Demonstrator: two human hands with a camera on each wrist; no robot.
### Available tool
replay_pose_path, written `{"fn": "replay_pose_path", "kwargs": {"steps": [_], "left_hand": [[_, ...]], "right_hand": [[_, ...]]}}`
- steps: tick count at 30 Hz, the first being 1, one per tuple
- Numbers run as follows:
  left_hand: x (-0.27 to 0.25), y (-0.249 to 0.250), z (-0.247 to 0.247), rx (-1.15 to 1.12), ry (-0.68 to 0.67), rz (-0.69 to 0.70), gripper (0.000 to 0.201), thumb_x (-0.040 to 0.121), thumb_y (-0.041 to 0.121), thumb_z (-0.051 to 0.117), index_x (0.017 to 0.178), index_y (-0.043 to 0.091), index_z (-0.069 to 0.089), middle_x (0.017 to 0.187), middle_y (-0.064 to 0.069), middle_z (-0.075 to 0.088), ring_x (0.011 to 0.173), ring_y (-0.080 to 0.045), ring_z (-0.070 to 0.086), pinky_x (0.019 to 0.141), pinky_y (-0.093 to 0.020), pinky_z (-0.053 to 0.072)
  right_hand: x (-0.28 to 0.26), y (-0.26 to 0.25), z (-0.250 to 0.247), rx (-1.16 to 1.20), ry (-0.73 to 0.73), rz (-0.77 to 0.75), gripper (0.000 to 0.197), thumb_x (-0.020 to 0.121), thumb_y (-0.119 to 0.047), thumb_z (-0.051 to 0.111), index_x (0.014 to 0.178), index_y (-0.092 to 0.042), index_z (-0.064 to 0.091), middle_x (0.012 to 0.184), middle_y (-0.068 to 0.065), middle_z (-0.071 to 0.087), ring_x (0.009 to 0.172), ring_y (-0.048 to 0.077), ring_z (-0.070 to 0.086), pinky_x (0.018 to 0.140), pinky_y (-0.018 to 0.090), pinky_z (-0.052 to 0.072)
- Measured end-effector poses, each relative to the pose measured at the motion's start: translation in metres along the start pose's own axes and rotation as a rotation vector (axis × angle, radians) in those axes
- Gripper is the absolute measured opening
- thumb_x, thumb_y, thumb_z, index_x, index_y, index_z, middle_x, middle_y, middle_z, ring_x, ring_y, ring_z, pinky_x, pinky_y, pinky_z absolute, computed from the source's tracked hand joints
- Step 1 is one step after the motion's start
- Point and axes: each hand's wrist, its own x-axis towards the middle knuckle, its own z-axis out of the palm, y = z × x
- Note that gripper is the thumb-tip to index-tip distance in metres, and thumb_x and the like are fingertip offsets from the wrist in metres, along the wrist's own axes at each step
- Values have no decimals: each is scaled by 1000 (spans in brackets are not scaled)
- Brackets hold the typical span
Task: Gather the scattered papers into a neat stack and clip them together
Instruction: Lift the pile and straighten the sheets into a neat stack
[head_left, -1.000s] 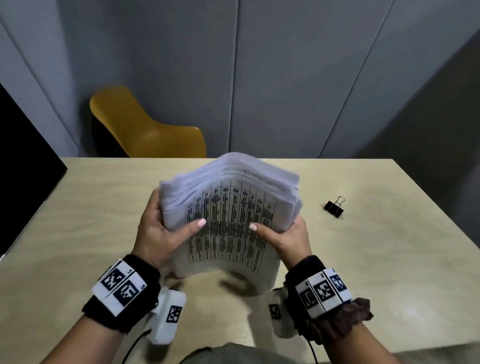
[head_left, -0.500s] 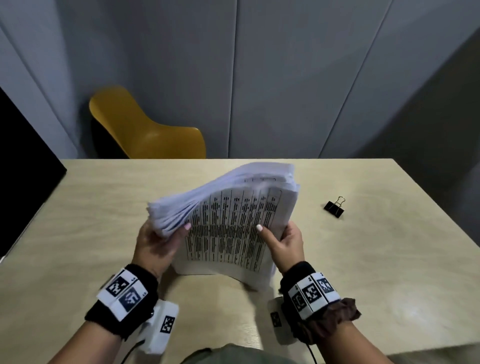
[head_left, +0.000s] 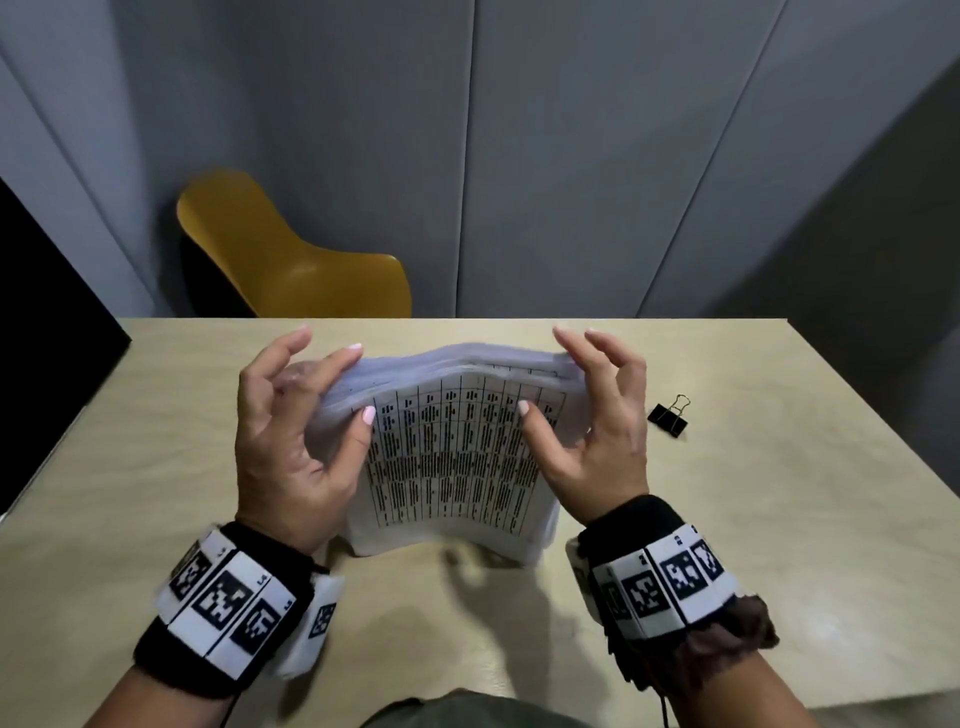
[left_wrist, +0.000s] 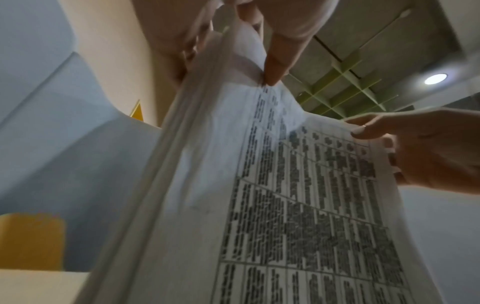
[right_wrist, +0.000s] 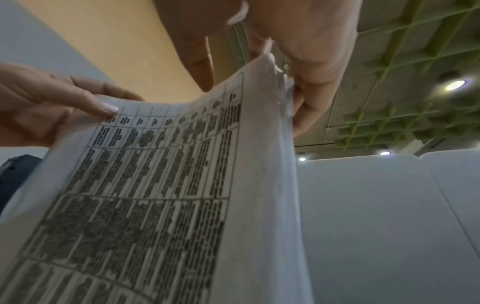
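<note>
A thick stack of printed papers (head_left: 457, 447) stands on its lower edge on the table (head_left: 156, 467), its table-printed front page facing me and bowed. My left hand (head_left: 343, 384) holds its top left corner, thumb on the front, fingers curled behind. My right hand (head_left: 550, 374) holds the top right corner the same way, with the other fingers spread above the edge. The left wrist view shows the left thumb (left_wrist: 275, 67) pressing the papers (left_wrist: 298, 205). The right wrist view shows fingers (right_wrist: 306, 98) behind the papers' (right_wrist: 168, 185) edge. A black binder clip (head_left: 668, 417) lies right of my right hand.
A yellow chair (head_left: 291, 260) stands behind the table's far edge, with grey wall panels beyond it. A black panel (head_left: 47, 332) borders the table on the left. Bare tabletop lies to both sides of the stack.
Both hands have slid from the stack's sides up to its top corners. The fanned, left-tilted stack now stands level and upright on the table, its sheets drawn closer together.
</note>
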Motion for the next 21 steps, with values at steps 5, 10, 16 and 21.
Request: {"fn": "replay_pose_path", "kwargs": {"steps": [5, 10, 16, 21], "left_hand": [[-2, -6, -6, 3, -26, -14, 45, 82, 25, 58, 125, 16, 52, 130, 8, 37, 121, -15, 46, 101, -37, 45], [-5, -11, -3, -5, -55, -46, 43, 80, 23, 58, 122, 16, 58, 129, 2, 40, 119, -2, 44, 102, -34, 45], [-5, -10, -2, 3, -125, -28, 55, 80, 25, 56, 133, 13, 44, 125, 17, 40, 113, -7, 45, 105, -12, 32], [0, -7, -8, 26, -116, -27, 54, 78, 26, 58, 129, 10, 50, 124, 14, 42, 116, -7, 46, 104, -19, 35]], "right_hand": [[-8, 2, 0, 21, 56, 36, 55, 72, -18, 65, 124, -12, 51, 122, 16, 44, 114, 8, 44, 99, 18, 38], [-16, 9, 1, 21, 18, 71, 51, 72, -24, 62, 123, -21, 54, 122, 10, 41, 113, -3, 41, 99, 9, 30], [-18, 7, 4, 81, 3, 51, 64, 71, -20, 62, 132, -16, 43, 114, 10, 51, 108, 9, 48, 97, 10, 33], [-16, 10, -2, 64, 15, 51, 60, 72, -21, 60, 131, -19, 45, 113, 6, 51, 107, 4, 48, 96, 11, 34]]}}
